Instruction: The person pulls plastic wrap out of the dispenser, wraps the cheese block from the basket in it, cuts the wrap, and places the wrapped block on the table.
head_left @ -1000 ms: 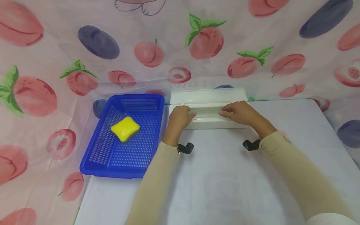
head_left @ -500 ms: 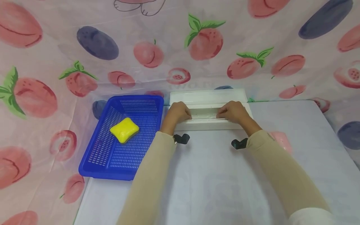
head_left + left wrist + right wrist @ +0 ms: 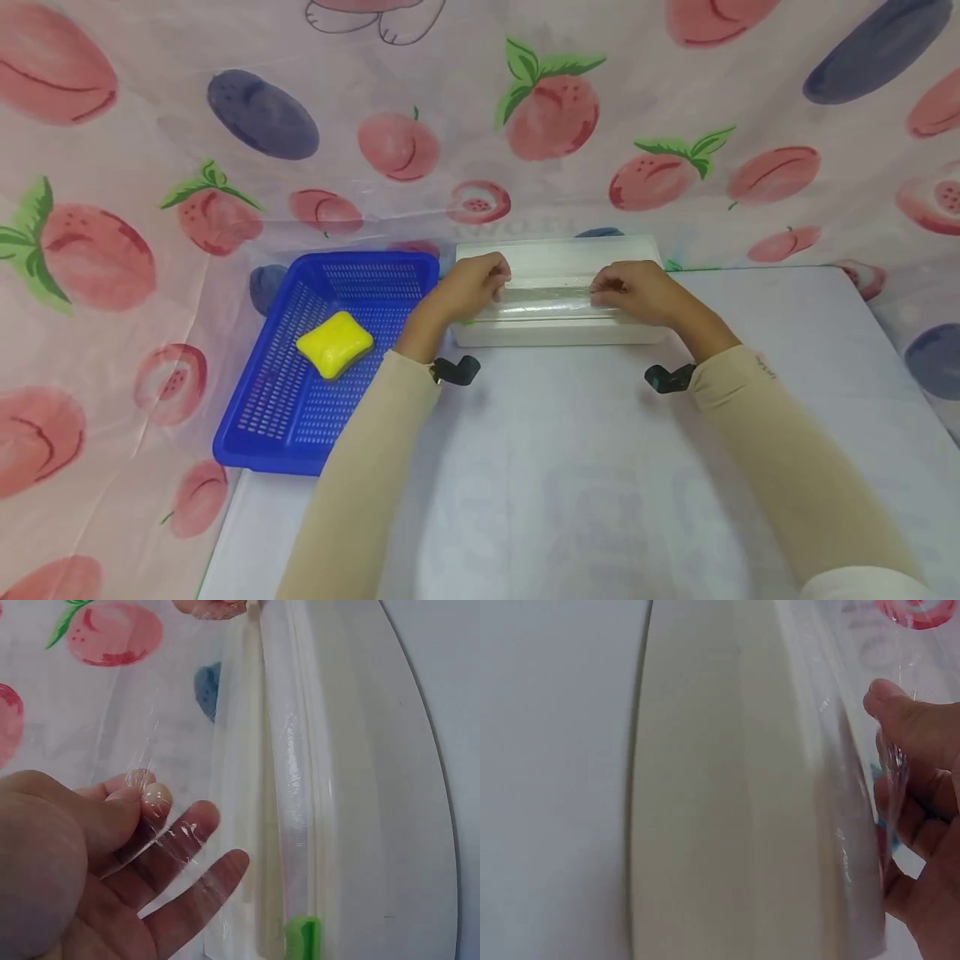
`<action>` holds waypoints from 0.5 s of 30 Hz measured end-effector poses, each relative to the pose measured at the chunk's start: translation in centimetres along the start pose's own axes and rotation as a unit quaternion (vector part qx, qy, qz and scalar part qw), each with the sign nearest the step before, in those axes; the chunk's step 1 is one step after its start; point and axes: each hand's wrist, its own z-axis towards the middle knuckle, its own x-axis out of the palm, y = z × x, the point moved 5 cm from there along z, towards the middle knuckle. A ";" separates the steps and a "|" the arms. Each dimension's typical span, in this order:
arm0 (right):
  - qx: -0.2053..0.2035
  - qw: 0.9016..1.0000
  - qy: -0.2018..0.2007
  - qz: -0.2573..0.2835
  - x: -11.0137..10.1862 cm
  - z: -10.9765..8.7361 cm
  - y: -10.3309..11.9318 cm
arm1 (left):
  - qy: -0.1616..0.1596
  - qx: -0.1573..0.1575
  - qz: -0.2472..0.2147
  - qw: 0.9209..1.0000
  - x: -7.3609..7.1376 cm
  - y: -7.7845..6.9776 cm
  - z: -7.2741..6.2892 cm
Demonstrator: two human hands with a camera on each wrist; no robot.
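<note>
A long white cling film dispenser box [image 3: 558, 335] lies at the back of the table, its lid [image 3: 558, 252] tipped up behind it. Clear cling film [image 3: 547, 302] stretches between my hands over the box. At the box's left end, my left hand [image 3: 471, 287] pinches the film between thumb and forefinger; its other fingers spread behind the sheet in the left wrist view. My right hand [image 3: 639, 292] grips bunched film with thumb and curled fingers above the right part. A green slide cutter [image 3: 303, 937] shows at the box's edge in the left wrist view.
Left of the box stands a blue perforated basket [image 3: 258, 454] with a yellow pillow-shaped thing [image 3: 334, 344] in it. White cloth covers the table [image 3: 570, 467]. A fruit-printed curtain [image 3: 420, 75] hangs close behind the box and along the left side.
Both hands have risen from inside the box, drawing cling film up with them. The left hand has shifted leftward and the right hand rightward, spreading the sheet between them.
</note>
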 end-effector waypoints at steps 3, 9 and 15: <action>-0.010 1.000 0.004 -0.003 -0.7 -0.3 0.3 | -0.014 0.009 -0.032 0.999 -0.4 -0.2 -0.2; -0.020 0.999 -0.004 0.033 -1.8 -0.6 0.7 | -0.012 0.042 -0.070 0.997 -1.5 -0.6 -1.0; 0.010 0.999 0.005 0.051 -3.1 -0.9 0.5 | -0.021 -0.009 -0.065 0.998 -2.5 0.6 -1.7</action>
